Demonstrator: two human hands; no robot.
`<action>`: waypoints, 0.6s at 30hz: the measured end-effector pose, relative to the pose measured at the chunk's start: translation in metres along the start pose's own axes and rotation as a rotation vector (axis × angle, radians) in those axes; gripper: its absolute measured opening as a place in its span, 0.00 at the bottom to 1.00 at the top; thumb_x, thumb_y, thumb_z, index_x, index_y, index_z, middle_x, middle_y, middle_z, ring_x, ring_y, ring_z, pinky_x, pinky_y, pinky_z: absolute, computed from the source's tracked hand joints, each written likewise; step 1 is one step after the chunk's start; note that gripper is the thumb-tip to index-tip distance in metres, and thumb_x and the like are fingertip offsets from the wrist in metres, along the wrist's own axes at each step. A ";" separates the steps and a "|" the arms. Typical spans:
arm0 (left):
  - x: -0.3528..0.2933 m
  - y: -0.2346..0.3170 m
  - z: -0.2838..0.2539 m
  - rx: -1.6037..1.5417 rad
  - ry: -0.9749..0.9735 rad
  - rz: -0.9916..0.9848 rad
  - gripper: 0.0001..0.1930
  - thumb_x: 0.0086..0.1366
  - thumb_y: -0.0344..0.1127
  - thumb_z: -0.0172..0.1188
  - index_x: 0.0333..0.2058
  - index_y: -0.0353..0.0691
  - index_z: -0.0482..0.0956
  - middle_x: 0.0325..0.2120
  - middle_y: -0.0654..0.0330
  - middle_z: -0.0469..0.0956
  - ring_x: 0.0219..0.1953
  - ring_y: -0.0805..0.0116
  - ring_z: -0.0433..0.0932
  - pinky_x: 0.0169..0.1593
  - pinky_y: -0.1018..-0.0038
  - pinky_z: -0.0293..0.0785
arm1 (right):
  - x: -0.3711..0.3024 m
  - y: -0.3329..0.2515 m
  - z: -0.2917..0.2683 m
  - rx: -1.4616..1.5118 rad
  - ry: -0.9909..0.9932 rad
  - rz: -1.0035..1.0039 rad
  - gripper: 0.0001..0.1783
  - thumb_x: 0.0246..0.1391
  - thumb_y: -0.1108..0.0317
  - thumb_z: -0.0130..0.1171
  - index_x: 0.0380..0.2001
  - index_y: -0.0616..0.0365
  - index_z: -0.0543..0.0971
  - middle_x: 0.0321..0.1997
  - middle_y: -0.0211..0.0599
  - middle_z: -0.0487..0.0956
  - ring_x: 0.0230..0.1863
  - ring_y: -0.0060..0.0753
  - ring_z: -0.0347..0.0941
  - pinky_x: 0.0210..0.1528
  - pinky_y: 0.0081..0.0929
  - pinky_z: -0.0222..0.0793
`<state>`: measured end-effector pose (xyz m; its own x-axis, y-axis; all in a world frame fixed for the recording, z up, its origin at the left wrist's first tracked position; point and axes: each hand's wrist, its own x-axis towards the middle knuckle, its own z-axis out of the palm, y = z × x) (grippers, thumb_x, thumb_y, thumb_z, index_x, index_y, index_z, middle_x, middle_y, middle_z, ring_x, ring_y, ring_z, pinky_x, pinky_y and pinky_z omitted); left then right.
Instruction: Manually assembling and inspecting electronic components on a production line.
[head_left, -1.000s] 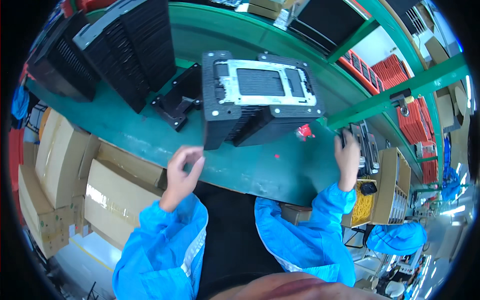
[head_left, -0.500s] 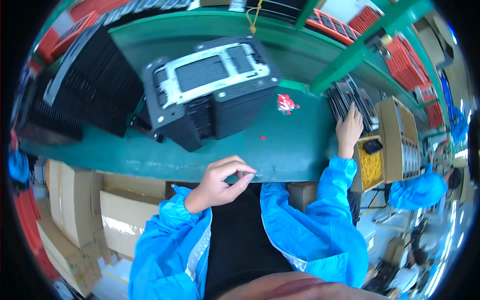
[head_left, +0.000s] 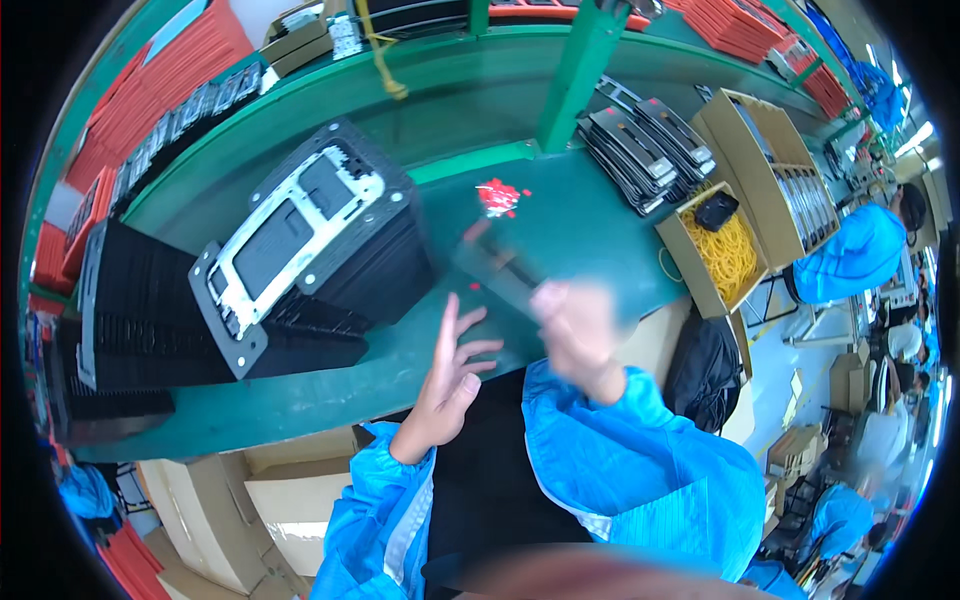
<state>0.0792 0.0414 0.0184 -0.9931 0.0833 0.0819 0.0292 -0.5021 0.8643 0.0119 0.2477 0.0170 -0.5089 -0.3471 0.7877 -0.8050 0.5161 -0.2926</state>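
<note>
A thin dark rectangular panel (head_left: 498, 265), smeared by motion, is in my right hand (head_left: 582, 335), whose fingers close on its near end. The panel's far end has a reddish patch. To its left my left hand (head_left: 440, 395) is open and holds nothing, fingers spread, above the table's near edge. Several similar thin dark panels lie in stacks (head_left: 640, 150) at the back right of the green table (head_left: 425, 345). At the left stands a tall stack of black trays (head_left: 375, 255), topped by a white-edged rectangular frame (head_left: 270, 255).
A small heap of red bits (head_left: 497, 197) lies behind the panel. On the right are a carton of yellow rubber bands (head_left: 722, 255) and a divided carton (head_left: 770, 150). More black trays (head_left: 150, 310) stand at the left. A green post (head_left: 580, 80) rises at the back.
My right hand has come from the panel stacks toward the middle, bringing one panel. My left hand has opened from a pinch. The view has turned, shifting the scene.
</note>
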 end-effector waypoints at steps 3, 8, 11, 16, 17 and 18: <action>0.005 -0.017 -0.022 0.211 -0.166 0.053 0.36 0.70 0.43 0.62 0.70 0.35 0.59 0.63 0.42 0.63 0.58 0.50 0.73 0.58 0.61 0.73 | 0.014 -0.049 0.011 0.411 -0.286 -0.068 0.16 0.61 0.63 0.64 0.45 0.65 0.80 0.54 0.47 0.77 0.50 0.44 0.75 0.50 0.38 0.72; 0.011 -0.004 -0.012 0.765 -0.284 0.185 0.43 0.68 0.41 0.64 0.75 0.36 0.51 0.64 0.41 0.62 0.59 0.44 0.72 0.59 0.57 0.72 | 0.019 -0.037 0.018 0.912 0.002 0.562 0.18 0.64 0.58 0.64 0.44 0.63 0.78 0.52 0.41 0.74 0.49 0.32 0.72 0.51 0.30 0.69; 0.004 -0.011 -0.019 0.954 -0.254 0.275 0.46 0.67 0.39 0.64 0.75 0.34 0.47 0.63 0.42 0.61 0.56 0.51 0.72 0.55 0.60 0.75 | 0.043 -0.030 0.025 1.186 0.010 0.756 0.19 0.67 0.53 0.62 0.42 0.60 0.76 0.47 0.34 0.72 0.45 0.24 0.67 0.50 0.24 0.65; -0.001 -0.007 -0.032 1.178 -0.227 0.512 0.45 0.67 0.36 0.63 0.75 0.32 0.45 0.60 0.43 0.62 0.50 0.56 0.73 0.49 0.65 0.77 | 0.042 -0.031 0.031 1.364 -0.187 0.750 0.18 0.68 0.53 0.60 0.38 0.58 0.74 0.45 0.32 0.71 0.43 0.21 0.65 0.50 0.21 0.63; -0.006 -0.004 -0.033 1.184 -0.206 0.505 0.45 0.67 0.36 0.63 0.75 0.32 0.45 0.60 0.43 0.62 0.50 0.56 0.73 0.49 0.65 0.77 | 0.043 -0.027 0.032 1.416 -0.289 0.678 0.15 0.69 0.57 0.59 0.38 0.59 0.74 0.44 0.32 0.72 0.43 0.21 0.67 0.49 0.22 0.65; -0.010 -0.002 -0.034 1.084 -0.199 0.359 0.44 0.68 0.38 0.62 0.75 0.32 0.47 0.60 0.44 0.63 0.50 0.57 0.74 0.47 0.66 0.77 | 0.044 -0.022 0.031 1.461 -0.387 0.603 0.12 0.70 0.61 0.58 0.39 0.60 0.74 0.43 0.31 0.72 0.42 0.21 0.68 0.48 0.22 0.67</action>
<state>0.0856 0.0120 -0.0015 -0.8757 0.2676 0.4019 0.4828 0.4687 0.7397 -0.0023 0.1965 0.0410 -0.7006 -0.6625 0.2649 0.0557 -0.4209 -0.9054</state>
